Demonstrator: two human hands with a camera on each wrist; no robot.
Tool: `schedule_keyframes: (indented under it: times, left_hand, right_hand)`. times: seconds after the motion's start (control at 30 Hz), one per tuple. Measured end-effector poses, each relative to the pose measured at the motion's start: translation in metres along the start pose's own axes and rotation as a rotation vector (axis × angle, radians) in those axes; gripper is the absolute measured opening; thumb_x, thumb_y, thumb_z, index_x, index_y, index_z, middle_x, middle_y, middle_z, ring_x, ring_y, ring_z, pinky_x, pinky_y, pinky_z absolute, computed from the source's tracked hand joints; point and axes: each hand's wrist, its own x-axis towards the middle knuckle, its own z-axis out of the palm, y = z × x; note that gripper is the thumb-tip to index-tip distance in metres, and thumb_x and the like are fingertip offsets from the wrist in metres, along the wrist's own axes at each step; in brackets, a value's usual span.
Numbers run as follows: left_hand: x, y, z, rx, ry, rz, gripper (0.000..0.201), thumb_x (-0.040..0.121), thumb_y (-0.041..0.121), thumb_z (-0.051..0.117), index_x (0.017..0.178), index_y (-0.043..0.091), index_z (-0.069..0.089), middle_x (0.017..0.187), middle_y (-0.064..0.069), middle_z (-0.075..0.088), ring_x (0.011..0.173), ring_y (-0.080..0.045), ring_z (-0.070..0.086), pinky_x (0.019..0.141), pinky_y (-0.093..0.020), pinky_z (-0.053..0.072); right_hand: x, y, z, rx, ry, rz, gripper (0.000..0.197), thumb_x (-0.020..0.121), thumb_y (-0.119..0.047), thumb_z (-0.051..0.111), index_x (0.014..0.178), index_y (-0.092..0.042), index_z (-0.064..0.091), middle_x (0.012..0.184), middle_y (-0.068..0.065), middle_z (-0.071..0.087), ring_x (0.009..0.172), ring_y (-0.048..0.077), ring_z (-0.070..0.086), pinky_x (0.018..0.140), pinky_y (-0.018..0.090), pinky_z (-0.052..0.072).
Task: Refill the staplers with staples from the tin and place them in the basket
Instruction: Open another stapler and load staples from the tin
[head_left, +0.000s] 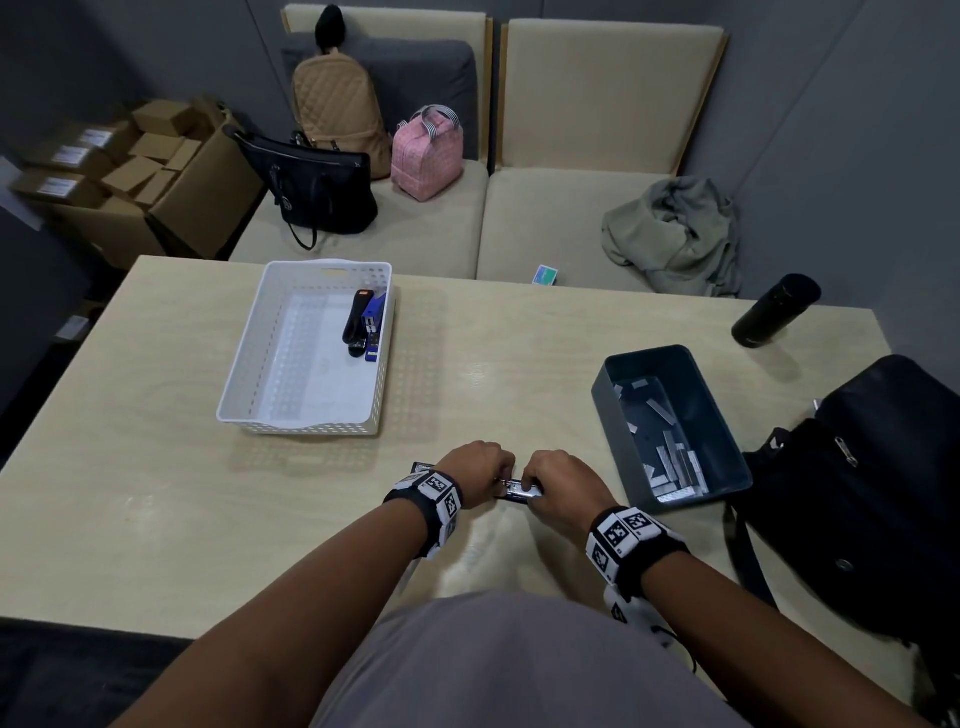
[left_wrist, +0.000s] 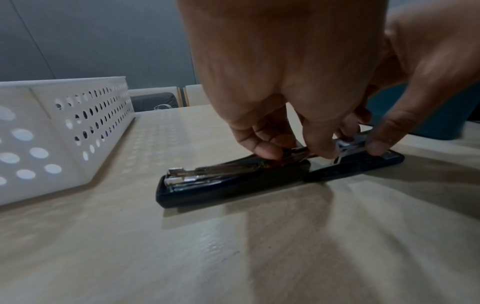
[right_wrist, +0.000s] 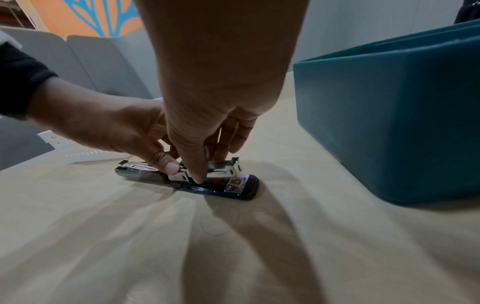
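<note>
While the left hand (head_left: 475, 464) pinches the opened stapler (left_wrist: 233, 176) flat on the bench (head_left: 208, 519), the right hand (head_left: 558, 480) beside it, fingers pinched on the metal magazine, should seat staples squarely before closing.

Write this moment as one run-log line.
stapler open on table | left hand, right hand both pinching it | basket holds two staplers
</note>
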Motion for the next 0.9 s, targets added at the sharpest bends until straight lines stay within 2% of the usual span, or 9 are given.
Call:
schedule_keyframes:
  times: [0.13,0.2,0.3,0.4,0.5,0.6,0.7,0.83,0.9]
  left_hand:
    - [0.001,-0.002,0.001,0.017,-0.01,0.02,0.012,0.081,0.017,0.063,0.093,0.014,0.063,0.102,-0.012,0.064,0.098,-0.031,0.058,0.076,-0.039,0.046]
    - [0.0,-0.007,-0.001,0.055,-0.019,0.038,0.016,0.083,0.024,0.064,0.095,0.015,0.062,0.102,-0.011,0.063,0.101,-0.031,0.055,0.078,-0.041,0.048]
    - [-0.008,-0.027,-0.006,0.171,-0.049,0.073,0.037,0.079,0.039,0.069,0.109,0.02,0.058,0.109,-0.009,0.061,0.104,-0.027,0.051,0.082,-0.04,0.047]
    - [-0.022,-0.055,-0.011,0.237,-0.061,0.034,0.051,0.074,0.038,0.074,0.118,0.024,0.051,0.114,-0.005,0.058,0.107,-0.026,0.052,0.084,-0.038,0.044]
    - [-0.034,-0.07,-0.02,0.182,-0.026,0.02,0.042,0.075,0.036,0.072,0.111,0.022,0.055,0.108,-0.003,0.061,0.102,-0.025,0.057,0.078,-0.034,0.044]
    - [-0.038,-0.063,-0.033,0.164,0.075,0.081,0.034,0.073,0.033,0.069,0.103,0.021,0.06,0.099,-0.001,0.064,0.093,-0.022,0.059,0.072,-0.03,0.042]
    - [-0.035,-0.044,-0.046,0.153,0.178,0.149,0.024,0.069,0.031,0.066,0.091,0.02,0.064,0.088,0.0,0.064,0.082,-0.022,0.061,0.063,-0.028,0.042]
    - [-0.026,-0.012,-0.056,0.156,0.156,0.218,0.021,0.068,0.03,0.066,0.086,0.018,0.064,0.089,0.0,0.06,0.082,-0.02,0.058,0.062,-0.032,0.046]
    - [-0.019,0.005,-0.053,0.128,0.116,0.232,0.02,0.069,0.029,0.067,0.086,0.018,0.063,0.093,-0.001,0.058,0.081,-0.02,0.058,0.063,-0.034,0.049]
  right_hand:
    - [-0.003,0.007,0.001,-0.036,-0.01,-0.015,0.018,0.08,-0.015,0.059,0.091,-0.02,0.072,0.099,0.002,0.064,0.087,0.026,0.062,0.066,0.029,0.041]
    - [-0.006,0.012,0.0,-0.029,-0.004,-0.02,0.013,0.081,-0.019,0.062,0.089,-0.02,0.071,0.099,0.0,0.063,0.088,0.024,0.061,0.066,0.028,0.039]
    - [-0.012,0.022,-0.003,0.017,-0.003,-0.011,0.007,0.081,-0.026,0.067,0.083,-0.019,0.07,0.096,-0.001,0.064,0.088,0.021,0.061,0.068,0.03,0.042]
    - [-0.019,0.03,-0.006,0.052,-0.011,-0.016,0.008,0.082,-0.024,0.069,0.084,-0.016,0.066,0.094,0.0,0.064,0.086,0.019,0.059,0.069,0.029,0.043]
    - [-0.023,0.034,-0.005,0.166,0.036,0.026,0.02,0.077,-0.02,0.073,0.088,-0.021,0.057,0.086,-0.003,0.062,0.077,0.018,0.058,0.065,0.029,0.044]
    - [-0.022,0.033,-0.005,0.248,0.028,0.047,0.041,0.074,-0.017,0.076,0.105,-0.028,0.052,0.087,-0.006,0.063,0.078,0.015,0.061,0.069,0.031,0.052]
    - [-0.017,0.035,-0.005,0.293,0.027,0.066,0.049,0.072,-0.013,0.077,0.11,-0.03,0.051,0.087,-0.005,0.064,0.077,0.014,0.06,0.071,0.031,0.053]
    - [-0.014,0.037,-0.006,0.32,0.016,0.114,0.057,0.066,-0.012,0.078,0.109,-0.037,0.05,0.084,-0.007,0.063,0.074,0.012,0.061,0.068,0.034,0.058]
    - [-0.013,0.039,-0.007,0.348,-0.003,0.12,0.06,0.064,-0.005,0.076,0.11,-0.035,0.052,0.085,-0.005,0.063,0.071,0.011,0.06,0.065,0.032,0.057]
